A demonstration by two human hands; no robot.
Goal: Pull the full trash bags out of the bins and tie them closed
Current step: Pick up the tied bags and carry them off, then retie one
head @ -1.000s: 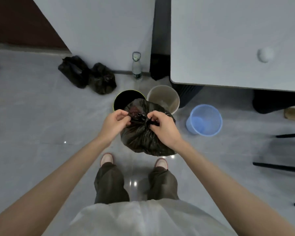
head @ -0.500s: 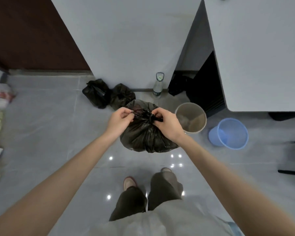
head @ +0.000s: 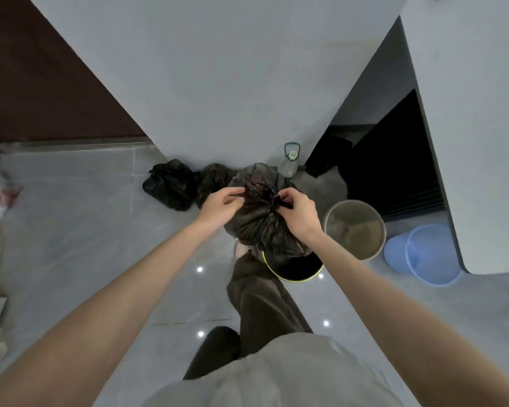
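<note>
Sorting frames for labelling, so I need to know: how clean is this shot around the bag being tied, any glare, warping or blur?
Head view: heavy wide-angle warp, wall and table edges splay outward; small bright reflections dot the glossy floor; the black bag reads dim and soft; left hand and right hand on it look fairly sharp.

Both hands hold a full black trash bag (head: 262, 227) aloft: the left hand (head: 218, 205) pinches one twisted end, the right hand (head: 299, 214) the knot. Below it stands a black bin (head: 294, 270); two tied bags (head: 171, 185) lie by the wall.
</note>
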